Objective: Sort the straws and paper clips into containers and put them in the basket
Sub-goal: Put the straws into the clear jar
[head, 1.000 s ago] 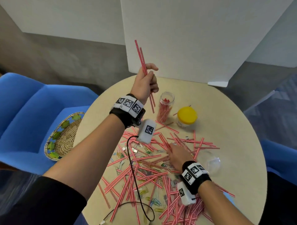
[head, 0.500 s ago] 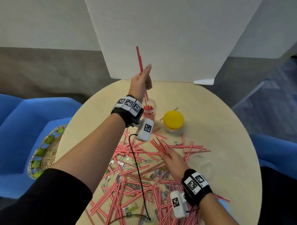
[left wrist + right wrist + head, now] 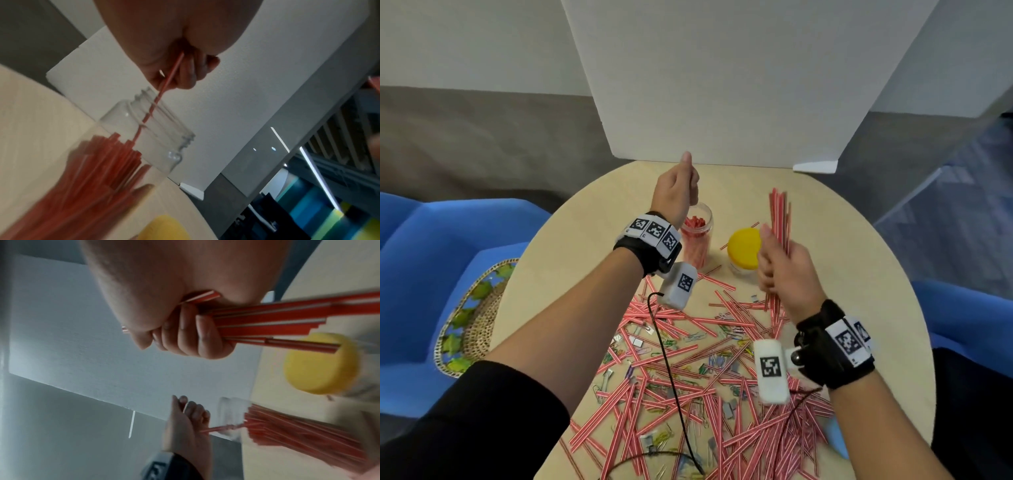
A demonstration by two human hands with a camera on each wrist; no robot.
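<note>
My left hand [image 3: 681,192] hovers over an open clear jar [image 3: 697,236] full of red-and-white straws and pinches one straw [image 3: 162,91] whose lower end is inside the jar's mouth [image 3: 160,113]. My right hand [image 3: 780,270] is raised above the table and grips a bundle of straws [image 3: 779,219] that stands upright beside a jar with a yellow lid [image 3: 744,245]. In the right wrist view the fingers [image 3: 197,335] curl round the bundle [image 3: 287,316]. Many loose straws and coloured paper clips [image 3: 688,363] lie mixed on the round table [image 3: 859,260].
A woven basket [image 3: 472,315] with a green-leaf rim sits on a blue chair at the left. A white board [image 3: 722,85] stands at the table's far edge. A black cable [image 3: 671,370] runs across the pile. A blue seat edge [image 3: 969,308] shows at the right.
My left hand has lowered its straws into the jar, so only one still shows in its fingers. My right hand has lifted off the pile with a bundle of straws.
</note>
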